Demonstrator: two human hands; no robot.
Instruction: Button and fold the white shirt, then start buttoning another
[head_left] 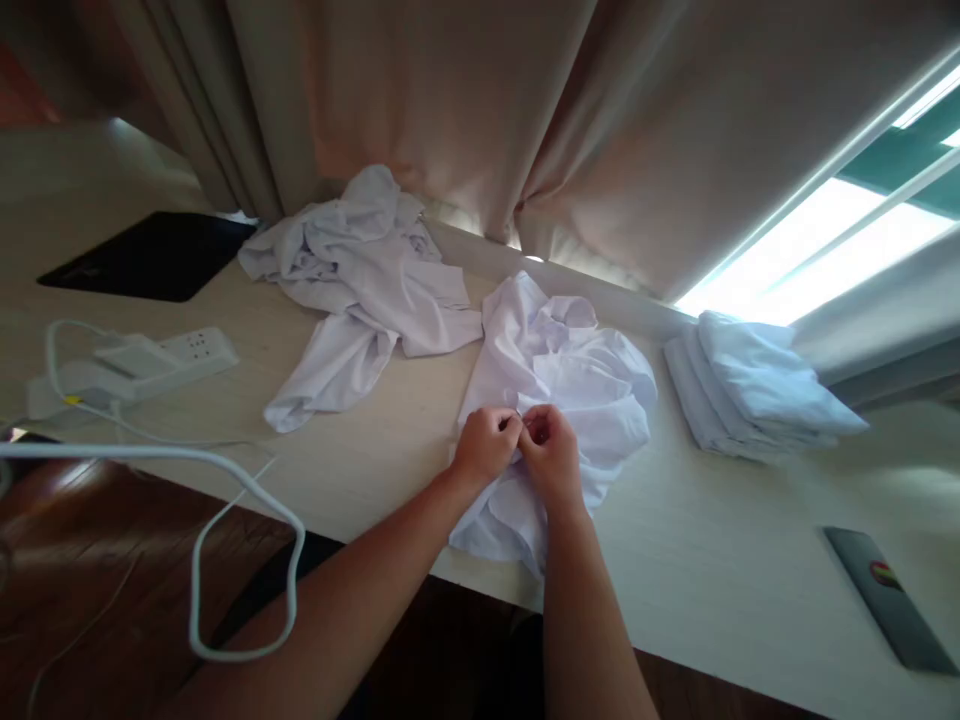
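A crumpled white shirt [600, 385] lies on the pale table in front of me, its lower end near the front edge. My left hand [489, 440] and my right hand [550, 448] meet over its middle, thumbs and fingertips pinched together on the fabric. The fingertips almost touch each other. Whatever small part of the shirt sits between them is too small to make out.
Another crumpled white garment [360, 290] lies at the back left, and folded white cloths [757, 385] are stacked at right. Also on the table [712, 540] are a black mat [154, 255], a power strip [187, 355] and a dark phone-like object [885, 595]. A white cable [247, 480] loops at left.
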